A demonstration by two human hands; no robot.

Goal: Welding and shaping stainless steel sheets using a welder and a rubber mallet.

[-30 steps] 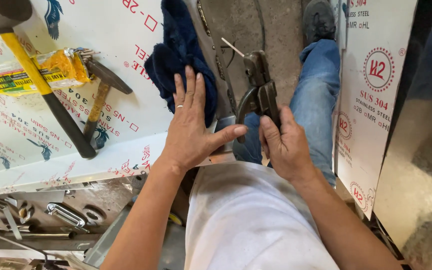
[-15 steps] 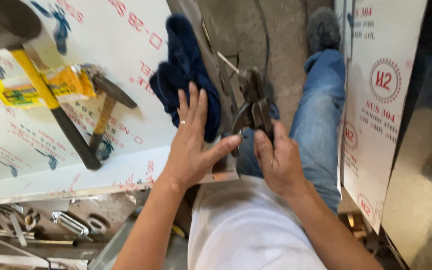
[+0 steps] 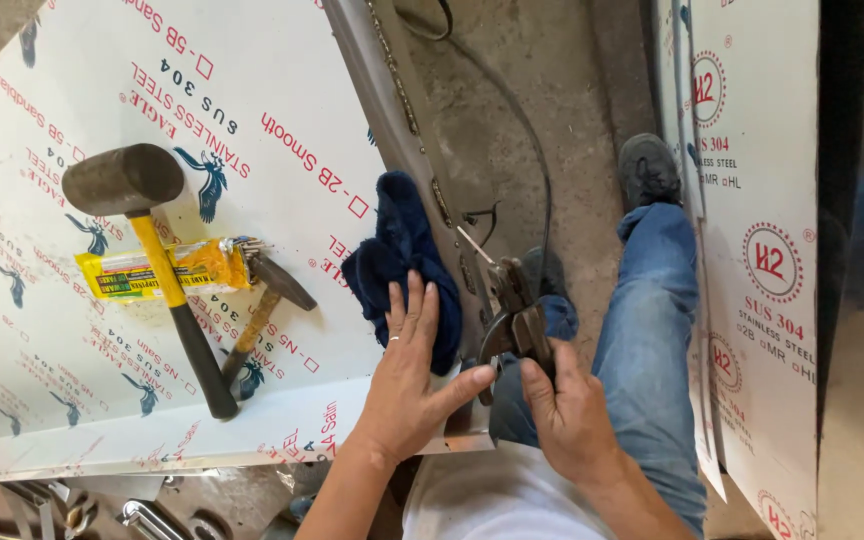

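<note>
Steel sheet (image 3: 282, 150) wrapped in white printed film covers the worktop, and the left hand (image 3: 407, 385) lies flat on its near edge, fingers spread, fingertips resting on a dark blue cloth (image 3: 402, 260) bunched at the sheet's right side. The thumb reaches out to the right toward the snips. The right hand (image 3: 572, 420) is wrapped tight around the handles of a pair of metal snips (image 3: 512, 310), whose head points away from the person along the right edge of the sheet, just beside the cloth. Farther left on the sheet lie a rubber mallet (image 3: 122, 180) with a yellow and black handle, a yellow packet (image 3: 162, 270) under that handle, and a small hammer (image 3: 267, 300) with a wooden shaft, touching the packet's right end. Below the snips is the person's leg in blue jeans (image 3: 652, 330), with a dark shoe (image 3: 647, 170) on the concrete floor (image 3: 542, 90). A second film-covered sheet (image 3: 762, 230) stands to the right.
</note>
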